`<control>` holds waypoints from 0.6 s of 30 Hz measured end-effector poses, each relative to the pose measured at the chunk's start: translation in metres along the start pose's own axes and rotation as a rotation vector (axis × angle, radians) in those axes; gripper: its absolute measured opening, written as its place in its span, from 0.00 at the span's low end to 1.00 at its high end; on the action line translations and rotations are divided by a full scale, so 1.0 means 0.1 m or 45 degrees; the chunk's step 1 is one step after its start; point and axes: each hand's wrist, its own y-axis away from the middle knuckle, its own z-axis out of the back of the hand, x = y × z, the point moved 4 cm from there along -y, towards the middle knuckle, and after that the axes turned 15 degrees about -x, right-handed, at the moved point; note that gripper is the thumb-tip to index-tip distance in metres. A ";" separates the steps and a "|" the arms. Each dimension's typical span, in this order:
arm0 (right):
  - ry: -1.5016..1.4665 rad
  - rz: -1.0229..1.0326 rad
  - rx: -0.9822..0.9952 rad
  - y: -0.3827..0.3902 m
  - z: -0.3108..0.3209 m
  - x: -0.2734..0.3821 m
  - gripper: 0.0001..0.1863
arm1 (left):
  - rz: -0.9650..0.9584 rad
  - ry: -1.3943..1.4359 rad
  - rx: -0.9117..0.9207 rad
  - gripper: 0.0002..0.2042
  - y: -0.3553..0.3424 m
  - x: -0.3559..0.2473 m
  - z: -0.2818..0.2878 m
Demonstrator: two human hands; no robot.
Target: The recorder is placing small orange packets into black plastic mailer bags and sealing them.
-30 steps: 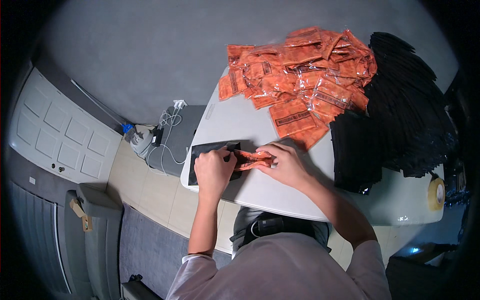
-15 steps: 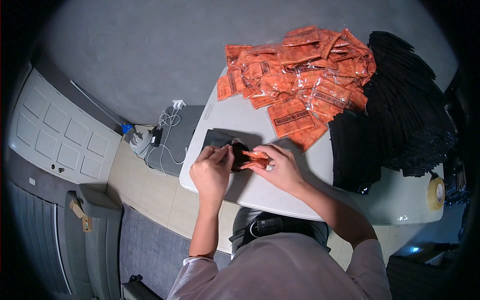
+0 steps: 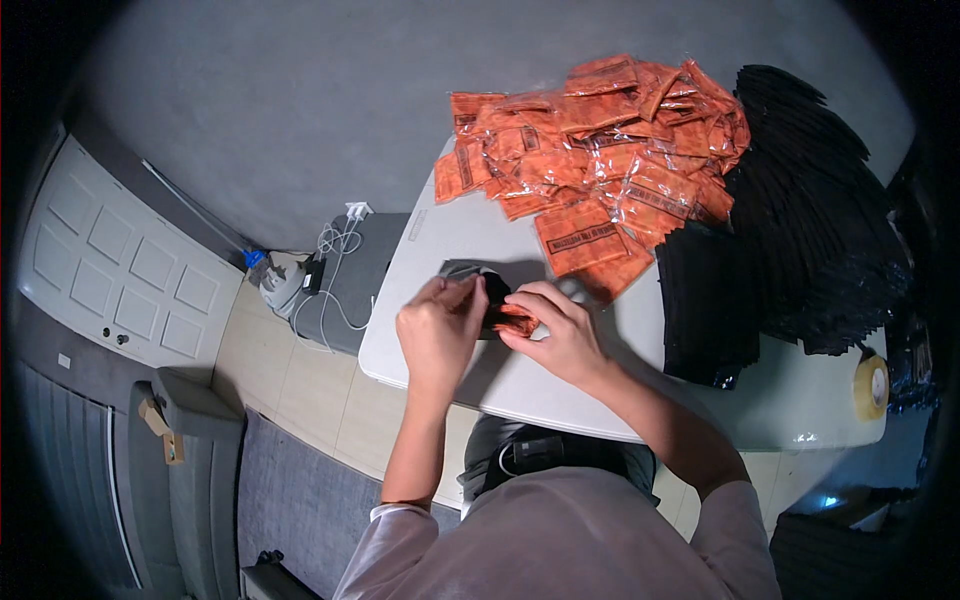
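Near the table's left front, a small black and orange fabric piece (image 3: 516, 321) is held between my two hands. My left hand (image 3: 438, 325) pinches its black part (image 3: 496, 290); the thumb and forefinger are pressed together. On the other side, my right hand (image 3: 558, 328) grips the orange part between thumb and fingers. A dark, folded edge of the piece shows above my left fingertips. Fingers hide much of it, so its full shape cannot be made out.
Many orange packets (image 3: 590, 240) in clear plastic are heaped at the back of the white table (image 3: 420, 260). Stacks of folded black pieces (image 3: 800, 230) fan out on the right, beside a tape roll (image 3: 872, 388). White cables (image 3: 340, 240) lie left of the table.
My left hand has moved slightly right and turned, bringing the black part up and closer to my right hand. Less orange shows between the hands. My right hand stays nearly in place.
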 end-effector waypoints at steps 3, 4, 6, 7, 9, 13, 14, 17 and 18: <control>-0.042 -0.007 0.009 -0.02 0.02 0.03 0.25 | 0.024 0.103 0.027 0.07 -0.12 -0.02 0.00; -0.052 -0.125 0.007 -0.02 0.00 -0.01 0.27 | 0.037 0.155 0.032 0.08 -0.10 -0.04 -0.01; -0.056 -0.235 -0.029 0.01 -0.05 -0.12 0.30 | -0.019 0.166 0.053 0.08 -0.02 -0.13 -0.05; -0.055 -0.238 -0.033 0.01 -0.07 -0.15 0.30 | -0.069 0.182 0.074 0.08 0.04 -0.19 -0.08; 0.074 -0.272 0.022 0.03 -0.10 -0.22 0.33 | -0.008 0.169 0.117 0.08 0.14 -0.20 -0.13; 0.194 -0.144 0.187 0.03 -0.04 -0.33 0.42 | -0.048 -0.036 0.157 0.09 0.27 -0.07 -0.23; 0.098 -0.473 0.445 0.02 -0.02 -0.39 0.48 | -0.029 -0.084 0.197 0.09 0.30 0.00 -0.24; 0.016 -0.728 0.663 -0.03 0.10 -0.45 0.54 | -0.026 -0.116 0.251 0.09 0.37 0.06 -0.24; 0.000 -0.760 0.681 -0.06 0.14 -0.50 0.59 | -0.045 -0.098 0.266 0.09 0.39 0.06 -0.24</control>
